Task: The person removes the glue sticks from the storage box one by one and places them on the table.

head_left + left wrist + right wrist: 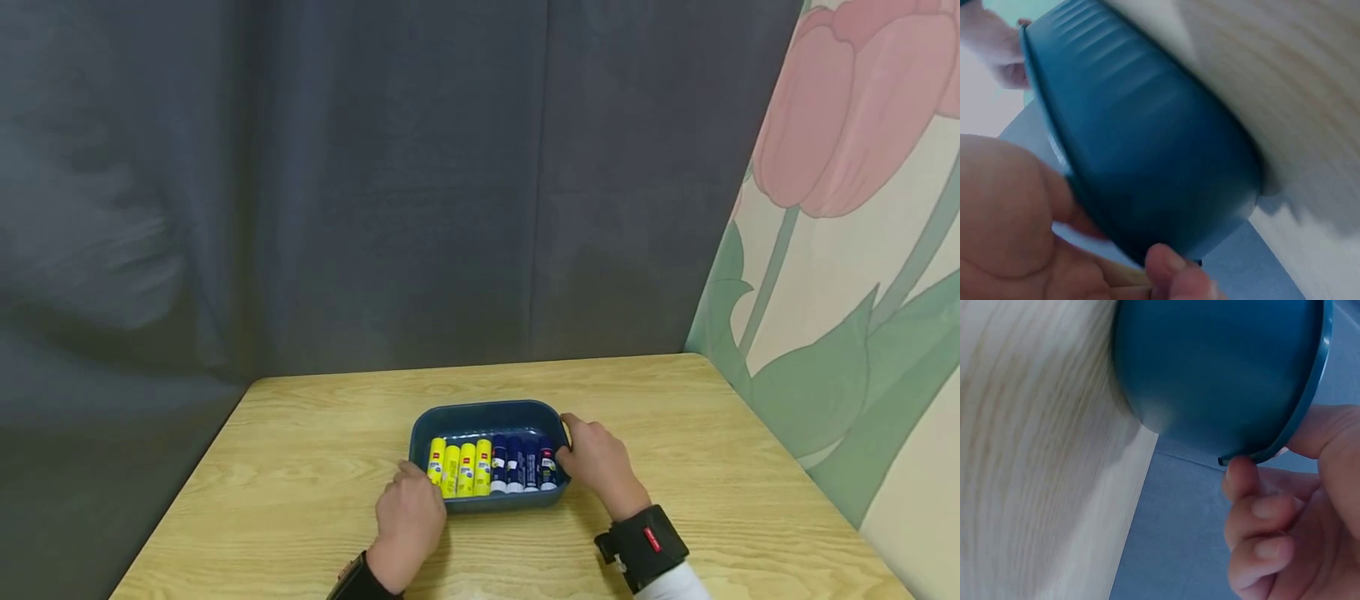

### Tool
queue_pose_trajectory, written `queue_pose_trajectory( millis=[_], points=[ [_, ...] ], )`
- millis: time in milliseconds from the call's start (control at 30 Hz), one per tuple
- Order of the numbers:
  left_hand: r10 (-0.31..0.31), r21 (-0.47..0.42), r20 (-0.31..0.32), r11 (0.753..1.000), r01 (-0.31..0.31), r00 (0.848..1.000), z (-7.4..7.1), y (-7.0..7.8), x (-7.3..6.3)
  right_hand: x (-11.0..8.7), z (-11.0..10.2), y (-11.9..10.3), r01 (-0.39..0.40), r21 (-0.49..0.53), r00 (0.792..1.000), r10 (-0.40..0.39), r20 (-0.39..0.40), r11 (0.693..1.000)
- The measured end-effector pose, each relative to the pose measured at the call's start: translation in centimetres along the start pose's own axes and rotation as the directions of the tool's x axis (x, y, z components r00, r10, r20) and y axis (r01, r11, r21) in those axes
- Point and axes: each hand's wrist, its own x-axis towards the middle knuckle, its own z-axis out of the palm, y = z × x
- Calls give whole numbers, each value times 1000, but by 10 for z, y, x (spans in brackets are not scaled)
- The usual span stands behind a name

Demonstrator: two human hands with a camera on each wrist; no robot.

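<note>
The basin [502, 502] is dark teal, the tubes [466, 471] yellow or navy, the table [300, 467] grained tan.

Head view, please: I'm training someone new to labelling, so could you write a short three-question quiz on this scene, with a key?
1. How many yellow tubes and how many dark blue tubes are in the tray?
2. True or false: the right hand is clear of the tray.
3. Which tubes are nearer the left hand? A) the dark blue ones; B) the yellow ones.

Key: 1. Four yellow, four dark blue. 2. False; it grips the tray. 3. B.
</note>
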Motion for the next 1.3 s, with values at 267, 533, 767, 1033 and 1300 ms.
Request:
queue_pose_trajectory(
  millis=[267, 533, 767, 1033, 1300],
  points=[
    [45, -149, 66, 988, -35, 997, -20, -20, 20, 0, 0, -3, 18, -33, 1000, -18, -12, 999],
    [32, -273, 65, 962, -13, 997, -5, -27, 43, 2, 0, 0, 7, -29, 1000, -7, 13, 1000],
    [31, -240, -2, 970, -30, 1000, 15, -27, 43, 3, 1, -1, -11, -12, 1000, 11, 25, 1000],
    [38, -219, -12, 975, -39, 999, 19, -26, 39, 2, 0, -2, -10, -12, 1000, 10, 24, 1000],
    [32, -241, -31, 970, -39, 999, 20, -23, 39, 0, -6, -1, -13, -24, 999, 15, 50, 1000]
  ],
)
